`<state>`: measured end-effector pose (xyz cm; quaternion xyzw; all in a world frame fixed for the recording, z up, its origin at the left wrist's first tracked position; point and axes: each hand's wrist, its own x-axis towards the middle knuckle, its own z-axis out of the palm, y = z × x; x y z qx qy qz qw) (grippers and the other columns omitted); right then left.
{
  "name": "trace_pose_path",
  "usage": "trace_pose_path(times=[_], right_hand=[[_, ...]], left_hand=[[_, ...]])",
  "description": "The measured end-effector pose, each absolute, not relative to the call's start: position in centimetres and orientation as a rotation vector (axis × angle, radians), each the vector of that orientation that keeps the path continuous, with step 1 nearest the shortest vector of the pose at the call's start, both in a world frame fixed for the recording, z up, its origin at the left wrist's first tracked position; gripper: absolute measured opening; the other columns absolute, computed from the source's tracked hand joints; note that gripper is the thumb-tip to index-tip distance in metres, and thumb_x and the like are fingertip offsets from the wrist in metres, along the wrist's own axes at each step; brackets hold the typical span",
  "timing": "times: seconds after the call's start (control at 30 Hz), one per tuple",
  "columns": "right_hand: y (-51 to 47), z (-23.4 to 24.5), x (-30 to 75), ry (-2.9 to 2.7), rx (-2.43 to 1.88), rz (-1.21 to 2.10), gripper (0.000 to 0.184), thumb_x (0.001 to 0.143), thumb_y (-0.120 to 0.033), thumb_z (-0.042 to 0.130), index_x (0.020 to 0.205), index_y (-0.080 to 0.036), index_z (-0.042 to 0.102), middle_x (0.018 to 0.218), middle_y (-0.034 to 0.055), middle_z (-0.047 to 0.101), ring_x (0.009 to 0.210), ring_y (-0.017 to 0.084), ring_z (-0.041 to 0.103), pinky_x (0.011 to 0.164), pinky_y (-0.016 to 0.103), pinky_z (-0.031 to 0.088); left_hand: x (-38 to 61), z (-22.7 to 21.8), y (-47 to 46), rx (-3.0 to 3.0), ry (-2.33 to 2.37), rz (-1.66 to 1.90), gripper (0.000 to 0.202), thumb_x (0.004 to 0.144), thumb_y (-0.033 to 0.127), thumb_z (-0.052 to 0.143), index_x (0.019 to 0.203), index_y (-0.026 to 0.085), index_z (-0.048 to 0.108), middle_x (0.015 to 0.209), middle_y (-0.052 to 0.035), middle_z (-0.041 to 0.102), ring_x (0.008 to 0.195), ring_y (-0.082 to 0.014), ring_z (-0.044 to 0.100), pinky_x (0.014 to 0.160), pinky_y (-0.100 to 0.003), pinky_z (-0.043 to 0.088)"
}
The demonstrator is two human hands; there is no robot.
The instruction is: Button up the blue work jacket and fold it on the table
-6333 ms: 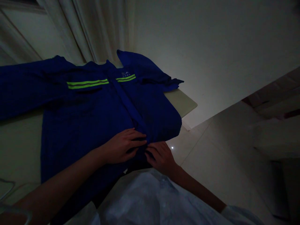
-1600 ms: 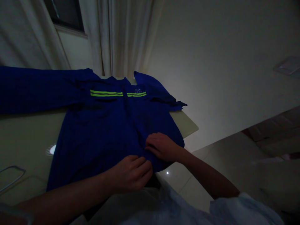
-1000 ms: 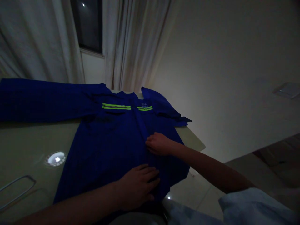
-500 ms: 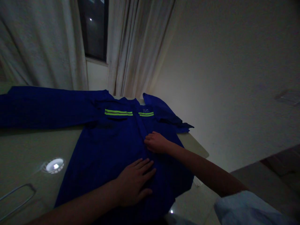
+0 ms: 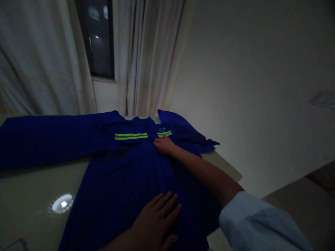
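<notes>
A dark blue work jacket (image 5: 123, 174) with yellow-green reflective strips lies spread out, front side up, on a pale glossy table (image 5: 34, 198). One sleeve stretches far to the left; the other is bunched at the right edge. My left hand (image 5: 155, 223) rests flat on the lower front with fingers spread. Higher up, my right hand (image 5: 164, 144) has its fingers curled closed on the front opening edge, just below the right-hand strip. Its fingertips are partly hidden, but they appear to pinch the fabric.
Part of a thin wire loop (image 5: 19, 241) shows at the bottom left. Light curtains (image 5: 149, 59) hang beside a dark window (image 5: 98, 42) behind the table. A plain wall (image 5: 248, 87) rises close to the table's right edge.
My right hand has moved up along the jacket's front opening towards the reflective strip. My left hand stays flat on the lower front. The view has tilted up slightly.
</notes>
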<state>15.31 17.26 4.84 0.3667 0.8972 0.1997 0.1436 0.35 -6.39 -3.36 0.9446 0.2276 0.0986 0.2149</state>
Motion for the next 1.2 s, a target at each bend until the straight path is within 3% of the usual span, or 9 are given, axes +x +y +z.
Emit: trace_pose_path(times=[0.1, 0.2, 0.3, 0.43, 0.67, 0.83, 1.0, 1.2], right_hand=[[20.8, 4.7, 13.9, 2.575, 1.122, 0.589, 0.031, 0.104, -0.016, 0.043, 0.127, -0.012, 0.064, 0.127, 0.0173, 0.069, 0.116, 0.028, 0.067, 0.100, 0.045, 0.043], [24.2, 4.6, 12.5, 2.575, 1.157, 0.578, 0.035, 0.104, -0.013, 0.039, 0.130, -0.011, 0.062, 0.132, 0.0208, 0.067, 0.118, 0.030, 0.067, 0.101, 0.047, 0.044], [26.8, 4.9, 11.4, 2.571, 1.105, 0.503, 0.034, 0.101, -0.014, 0.048, 0.131, -0.012, 0.064, 0.133, 0.0203, 0.068, 0.120, 0.030, 0.067, 0.099, 0.045, 0.046], [28.4, 5.6, 11.0, 2.563, 0.945, 0.375, 0.027, 0.098, -0.022, 0.057, 0.120, -0.015, 0.071, 0.127, 0.0176, 0.073, 0.112, 0.030, 0.072, 0.089, 0.037, 0.052], [27.7, 4.7, 11.1, 2.607, 0.957, 0.424, 0.037, 0.096, -0.020, 0.055, 0.129, -0.010, 0.067, 0.130, 0.0222, 0.071, 0.116, 0.036, 0.071, 0.096, 0.045, 0.054], [28.1, 4.4, 11.0, 2.546, 1.017, 0.348, 0.032, 0.089, -0.027, 0.065, 0.117, -0.013, 0.074, 0.123, 0.0214, 0.075, 0.108, 0.033, 0.075, 0.088, 0.039, 0.058], [28.2, 4.5, 11.2, 2.572, 1.066, 0.363, 0.040, 0.095, -0.022, 0.056, 0.132, -0.011, 0.066, 0.136, 0.0231, 0.069, 0.117, 0.035, 0.072, 0.092, 0.044, 0.057], [28.2, 4.2, 11.7, 2.532, 1.048, 0.269, 0.028, 0.092, -0.029, 0.066, 0.116, -0.017, 0.073, 0.123, 0.0173, 0.075, 0.108, 0.033, 0.075, 0.087, 0.039, 0.058]], left_hand=[[0.9, -5.7, -5.7, 2.744, 0.593, 0.392, 0.087, 0.100, 0.059, 0.055, 0.171, 0.028, 0.016, 0.174, -0.0106, 0.016, 0.159, -0.0352, 0.027, 0.128, -0.054, 0.036], [1.5, -7.8, -5.3, 2.951, 0.629, 0.530, 0.077, 0.102, 0.048, 0.058, 0.168, 0.025, 0.027, 0.169, -0.0106, 0.032, 0.152, -0.0320, 0.043, 0.118, -0.047, 0.051], [2.0, -8.6, -5.2, 3.084, 0.687, 0.676, 0.061, 0.103, 0.038, 0.055, 0.161, 0.025, 0.042, 0.163, -0.0073, 0.046, 0.144, -0.0277, 0.056, 0.107, -0.043, 0.060], [2.2, -8.4, -5.4, 3.136, 0.739, 0.834, 0.052, 0.107, 0.042, 0.046, 0.156, 0.027, 0.050, 0.159, -0.0035, 0.052, 0.138, -0.0248, 0.062, 0.099, -0.040, 0.064], [2.6, -8.2, -5.6, 3.163, 0.826, 1.014, 0.043, 0.108, 0.045, 0.044, 0.145, 0.032, 0.059, 0.148, 0.0016, 0.064, 0.127, -0.0197, 0.069, 0.092, -0.035, 0.065], [2.6, -8.4, -5.6, 3.202, 0.853, 1.078, 0.043, 0.106, 0.048, 0.043, 0.145, 0.036, 0.061, 0.149, 0.0033, 0.063, 0.129, -0.0171, 0.068, 0.092, -0.034, 0.065], [2.7, -8.3, -5.7, 3.181, 0.870, 1.017, 0.045, 0.107, 0.048, 0.043, 0.148, 0.034, 0.057, 0.151, 0.0023, 0.062, 0.131, -0.0188, 0.066, 0.095, -0.035, 0.064], [2.6, -8.5, -5.8, 3.126, 0.807, 0.770, 0.053, 0.107, 0.048, 0.044, 0.158, 0.032, 0.045, 0.159, -0.0013, 0.054, 0.138, -0.0229, 0.061, 0.099, -0.040, 0.063]])
